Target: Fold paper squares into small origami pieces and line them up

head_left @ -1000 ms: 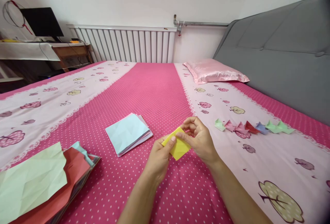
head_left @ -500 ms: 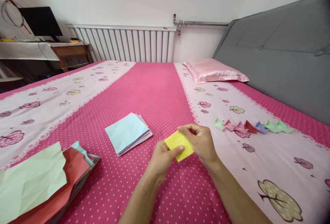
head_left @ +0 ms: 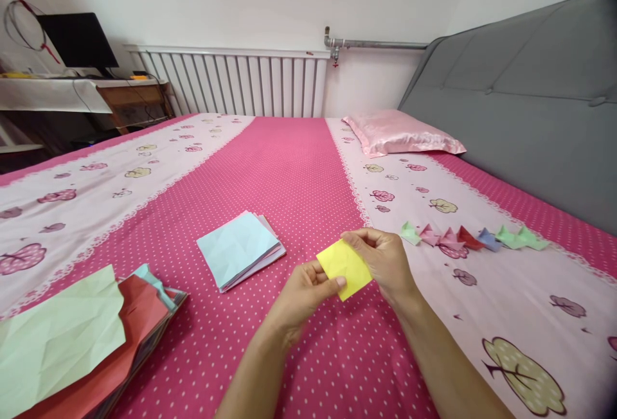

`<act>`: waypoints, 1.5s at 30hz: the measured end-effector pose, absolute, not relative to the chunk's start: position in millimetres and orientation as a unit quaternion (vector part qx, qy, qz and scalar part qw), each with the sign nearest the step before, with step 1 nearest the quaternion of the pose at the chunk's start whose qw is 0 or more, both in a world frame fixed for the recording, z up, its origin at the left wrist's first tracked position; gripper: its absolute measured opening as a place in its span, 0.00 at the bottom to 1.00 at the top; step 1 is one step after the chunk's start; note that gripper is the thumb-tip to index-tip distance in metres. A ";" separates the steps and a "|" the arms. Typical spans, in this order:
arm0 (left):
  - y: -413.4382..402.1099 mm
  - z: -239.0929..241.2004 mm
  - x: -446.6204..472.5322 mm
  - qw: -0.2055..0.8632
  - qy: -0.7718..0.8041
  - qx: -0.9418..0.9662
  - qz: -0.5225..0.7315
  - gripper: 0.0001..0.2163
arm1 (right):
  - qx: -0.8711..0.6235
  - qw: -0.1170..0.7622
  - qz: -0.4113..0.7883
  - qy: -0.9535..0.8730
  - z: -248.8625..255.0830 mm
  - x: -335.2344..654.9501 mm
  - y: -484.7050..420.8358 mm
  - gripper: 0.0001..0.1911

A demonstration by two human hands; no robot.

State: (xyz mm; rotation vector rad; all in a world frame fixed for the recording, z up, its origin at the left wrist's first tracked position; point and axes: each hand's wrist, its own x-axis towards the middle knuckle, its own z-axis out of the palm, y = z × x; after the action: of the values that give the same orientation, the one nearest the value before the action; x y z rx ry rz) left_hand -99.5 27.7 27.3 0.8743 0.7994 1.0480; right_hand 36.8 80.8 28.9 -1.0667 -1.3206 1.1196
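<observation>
A small folded yellow paper [head_left: 344,267] is held above the pink dotted bedspread [head_left: 270,175], just in front of me. My left hand [head_left: 301,294] pinches its lower left edge with thumb and fingers. My right hand [head_left: 385,261] grips its upper right edge from behind. The paper's flat face is turned toward me. To the right, a row of several small folded paper figures [head_left: 475,237] in green, pink, red and blue lies on the pale strip of the bedspread.
A small stack of square sheets with a light blue one on top [head_left: 240,249] lies left of my hands. Larger green and red sheets [head_left: 72,342] sit at the lower left. A pink pillow [head_left: 402,133] and a grey headboard [head_left: 530,98] stand to the right.
Both hands have shifted slightly right with the yellow paper, and the paper has turned so its flat face shows more fully.
</observation>
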 end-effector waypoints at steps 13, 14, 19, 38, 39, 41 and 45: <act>33.6 26.7 -112.6 0.661 0.444 0.280 0.536 0.10 | -0.345 0.433 0.503 -0.663 34.5 35.4 76.7 0.17; 34.7 26.4 -115.0 0.650 0.448 0.260 0.555 0.09 | -0.330 0.431 0.497 -0.677 36.8 37.4 76.5 0.18; 37.6 27.7 -122.5 0.621 0.458 0.182 0.609 0.05 | -0.291 0.377 0.468 -0.744 42.0 46.8 76.9 0.18; 38.5 34.3 -118.1 0.637 0.455 0.132 0.608 0.05 | -0.301 0.336 0.493 -0.744 34.7 46.8 80.1 0.15; 38.6 34.7 -118.0 0.638 0.455 0.129 0.607 0.05 | -0.303 0.336 0.495 -0.742 34.6 46.5 80.3 0.15; 38.5 35.6 -117.7 0.638 0.458 0.126 0.605 0.05 | -0.306 0.338 0.498 -0.738 34.6 46.0 80.5 0.14; 38.0 35.6 -117.7 0.638 0.460 0.123 0.605 0.06 | -0.309 0.348 0.491 -0.737 34.4 45.6 80.6 0.13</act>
State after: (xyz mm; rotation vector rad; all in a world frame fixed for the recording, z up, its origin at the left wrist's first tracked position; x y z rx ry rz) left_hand -117.7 38.0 35.6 0.2807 1.0493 1.3808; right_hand 45.6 80.6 34.4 -0.8015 -1.9106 1.2726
